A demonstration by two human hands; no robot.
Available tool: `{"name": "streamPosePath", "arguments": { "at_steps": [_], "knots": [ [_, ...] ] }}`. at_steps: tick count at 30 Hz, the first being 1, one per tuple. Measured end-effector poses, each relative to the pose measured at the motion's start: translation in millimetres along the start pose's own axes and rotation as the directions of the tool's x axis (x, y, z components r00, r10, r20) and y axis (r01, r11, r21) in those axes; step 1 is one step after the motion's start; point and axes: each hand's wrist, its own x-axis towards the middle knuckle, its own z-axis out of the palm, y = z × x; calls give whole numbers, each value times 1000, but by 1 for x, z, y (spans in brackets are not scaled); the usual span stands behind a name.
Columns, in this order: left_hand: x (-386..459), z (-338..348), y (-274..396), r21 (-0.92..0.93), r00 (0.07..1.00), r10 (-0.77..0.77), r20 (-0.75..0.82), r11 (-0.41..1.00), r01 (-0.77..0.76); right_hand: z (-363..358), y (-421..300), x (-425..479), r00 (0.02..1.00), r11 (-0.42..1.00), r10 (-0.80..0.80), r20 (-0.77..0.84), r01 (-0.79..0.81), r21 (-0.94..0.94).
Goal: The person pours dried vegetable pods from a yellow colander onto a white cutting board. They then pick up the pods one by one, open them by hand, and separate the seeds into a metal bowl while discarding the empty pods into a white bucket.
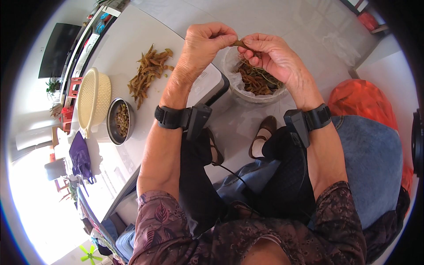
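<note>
Between my two hands is a brown bean pod (239, 43). The thumb and fingers of my left hand (210, 41) pinch its left end, while my right hand (270, 53) grips the other end. Below my right hand stands a round bin (253, 99) with a clear plastic liner, holding brown pods and dry stalks (256, 81). To the left, a pile of brown pods (150, 68) lies on the white table (145, 26). A metal bowl (110, 132) with shelled beans (122, 122) sits nearer me on the same table.
Beside the bowl a cream plastic colander (94, 99) rests tilted. A white and black box-like device (210, 84) is at the table edge by my left forearm. A purple cloth bag (80, 155) lies farther left. At right are a red bag (362, 96) and blue denim cloth (367, 159).
</note>
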Motion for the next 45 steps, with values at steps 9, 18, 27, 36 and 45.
{"name": "streamPosePath", "arguments": {
  "at_steps": [9,18,27,36,45],
  "knots": [
    [-1,-4,-1,-284,978,-197,-63,943,172,3,-1,0,996,995,-91,-25,92,40],
    [-3,4,1,-418,970,-237,56,877,238,8,-2,-1,982,986,-169,-89,169,-8],
    [-3,6,-5,-442,965,-251,73,859,257,12,0,-3,969,968,-208,-129,185,-172],
    [-2,7,-5,-457,952,-295,80,838,298,14,2,-4,955,940,-243,-171,189,-284],
    [-2,13,-6,-504,953,-293,72,814,289,11,4,-2,955,955,-218,-203,166,-245]
  ]
}}
